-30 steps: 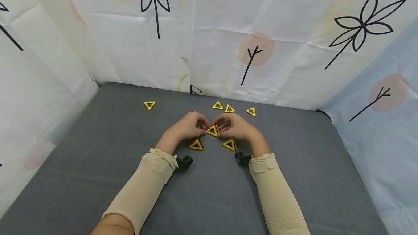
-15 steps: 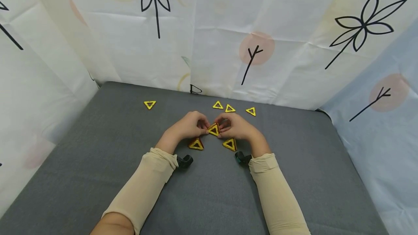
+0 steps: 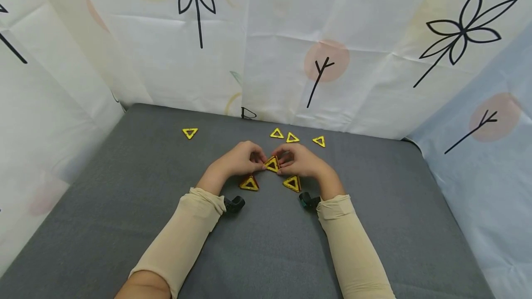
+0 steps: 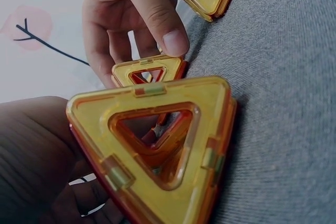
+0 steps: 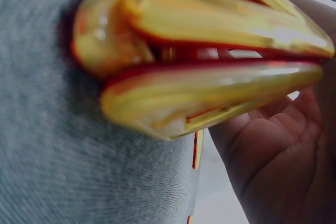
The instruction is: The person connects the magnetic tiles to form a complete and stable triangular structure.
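My left hand (image 3: 241,158) and right hand (image 3: 302,159) meet in the middle of the table. Thumb and fingers of each pinch opposite sides of one small pyramid (image 3: 269,167) of yellow and red magnetic tiles. The left wrist view shows that pyramid (image 4: 123,70) against the right thumb (image 4: 175,40). Two similar pyramids stand nearer me: a left one (image 3: 248,188) by the left wrist and a right one (image 3: 297,184) by the right wrist. The left pyramid (image 4: 152,95) looms large in the left wrist view. Yellow and red tiles (image 5: 210,93) fill much of the right wrist view, blurred.
Flat yellow triangular tiles lie along the back: one at far left (image 3: 190,129), and three behind the hands, the rightmost tile (image 3: 324,144) included. A grey cloth (image 3: 257,253) covers the table. A patterned white curtain (image 3: 282,77) closes off the back and sides.
The pinched pyramid has shifted very slightly to the right between my fingers during the first half second. Both hands and the other pyramids stay nearly where they were.
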Demonstrator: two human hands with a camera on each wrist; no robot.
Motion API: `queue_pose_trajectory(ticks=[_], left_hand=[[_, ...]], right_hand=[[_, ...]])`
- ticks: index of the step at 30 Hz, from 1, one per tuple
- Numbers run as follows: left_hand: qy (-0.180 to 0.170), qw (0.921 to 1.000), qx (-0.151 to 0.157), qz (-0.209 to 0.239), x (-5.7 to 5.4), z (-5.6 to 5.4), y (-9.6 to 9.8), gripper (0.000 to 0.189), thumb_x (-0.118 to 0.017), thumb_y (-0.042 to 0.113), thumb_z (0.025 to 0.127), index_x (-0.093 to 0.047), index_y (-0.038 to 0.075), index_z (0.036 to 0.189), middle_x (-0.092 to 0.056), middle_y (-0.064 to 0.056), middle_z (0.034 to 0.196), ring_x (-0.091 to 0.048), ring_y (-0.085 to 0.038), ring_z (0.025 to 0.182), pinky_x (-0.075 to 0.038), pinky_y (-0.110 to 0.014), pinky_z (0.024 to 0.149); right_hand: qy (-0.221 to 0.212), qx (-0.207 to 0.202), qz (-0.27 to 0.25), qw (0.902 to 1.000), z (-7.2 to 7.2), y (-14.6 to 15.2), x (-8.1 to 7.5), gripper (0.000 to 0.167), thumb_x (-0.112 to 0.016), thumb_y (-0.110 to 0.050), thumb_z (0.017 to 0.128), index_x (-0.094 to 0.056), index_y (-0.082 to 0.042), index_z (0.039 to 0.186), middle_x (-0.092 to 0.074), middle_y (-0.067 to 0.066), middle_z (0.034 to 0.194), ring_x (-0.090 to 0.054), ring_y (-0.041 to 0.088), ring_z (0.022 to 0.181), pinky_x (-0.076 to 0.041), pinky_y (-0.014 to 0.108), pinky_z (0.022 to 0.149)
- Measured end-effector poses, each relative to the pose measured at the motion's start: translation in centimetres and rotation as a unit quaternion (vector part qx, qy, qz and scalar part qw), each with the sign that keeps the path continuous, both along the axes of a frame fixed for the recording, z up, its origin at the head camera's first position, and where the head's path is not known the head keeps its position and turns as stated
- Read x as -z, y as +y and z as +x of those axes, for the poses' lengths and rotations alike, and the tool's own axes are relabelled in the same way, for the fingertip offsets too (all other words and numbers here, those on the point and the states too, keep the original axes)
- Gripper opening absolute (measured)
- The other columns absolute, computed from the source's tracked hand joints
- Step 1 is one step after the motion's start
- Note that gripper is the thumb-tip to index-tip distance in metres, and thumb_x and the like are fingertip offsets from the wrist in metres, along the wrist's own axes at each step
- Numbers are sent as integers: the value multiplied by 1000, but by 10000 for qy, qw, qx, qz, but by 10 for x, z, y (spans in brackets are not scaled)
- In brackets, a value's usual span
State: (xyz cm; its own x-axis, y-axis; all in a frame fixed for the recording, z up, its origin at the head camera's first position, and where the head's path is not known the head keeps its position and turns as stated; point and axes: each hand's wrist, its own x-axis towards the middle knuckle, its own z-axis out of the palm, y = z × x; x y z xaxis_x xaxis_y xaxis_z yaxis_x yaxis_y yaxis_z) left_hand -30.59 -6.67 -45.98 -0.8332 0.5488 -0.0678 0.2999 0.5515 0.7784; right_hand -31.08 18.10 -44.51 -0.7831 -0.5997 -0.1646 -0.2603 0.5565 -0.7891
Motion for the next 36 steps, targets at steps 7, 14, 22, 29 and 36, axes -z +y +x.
queue_pose_trajectory(ticks=[7, 14, 22, 29, 36], left_hand=[[-3, 10000, -42, -3, 1, 0, 1, 4, -78, 14, 98, -78, 12, 102, -75, -2, 98, -69, -15, 86, -57, -33, 79], [42, 10000, -74, -15, 1, 0, 2, 3, -79, 14, 98, -78, 12, 100, -75, -2, 96, -68, -14, 85, -56, -33, 79], [-16, 10000, -88, -2, 1, 1, 1, 3, -78, 15, 98, -77, 13, 100, -75, -2, 96, -68, -15, 85, -56, -33, 79], [-71, 10000, -17, 12, 0, 1, -1, 3, -78, 15, 98, -77, 13, 101, -74, -2, 97, -68, -15, 86, -56, -33, 78], [-132, 9999, 38, 51, -3, 2, -2, 4, -77, 16, 98, -77, 13, 101, -73, -2, 96, -67, -16, 84, -55, -32, 77]], right_hand=[[24, -7, -14, 10000, 1, 0, 0, 47, -81, 0, 91, -66, -4, 136, -67, 18, 134, -68, 35, 123, -60, 43, 99], [43, 3, -9, 10000, 2, 0, -1, 47, -81, 0, 92, -67, -5, 136, -66, 18, 136, -68, 36, 124, -60, 43, 98], [20, 15, 6, 10000, 2, -1, -1, 47, -81, 0, 92, -67, -5, 136, -66, 18, 136, -67, 37, 125, -60, 43, 98], [-15, 14, -21, 10000, 3, -1, -3, 47, -83, -2, 91, -67, -5, 135, -67, 18, 133, -68, 36, 124, -60, 43, 98], [-46, -16, -44, 10000, 4, -2, -4, 47, -84, -5, 91, -68, -5, 135, -67, 18, 133, -68, 36, 121, -60, 43, 98]])
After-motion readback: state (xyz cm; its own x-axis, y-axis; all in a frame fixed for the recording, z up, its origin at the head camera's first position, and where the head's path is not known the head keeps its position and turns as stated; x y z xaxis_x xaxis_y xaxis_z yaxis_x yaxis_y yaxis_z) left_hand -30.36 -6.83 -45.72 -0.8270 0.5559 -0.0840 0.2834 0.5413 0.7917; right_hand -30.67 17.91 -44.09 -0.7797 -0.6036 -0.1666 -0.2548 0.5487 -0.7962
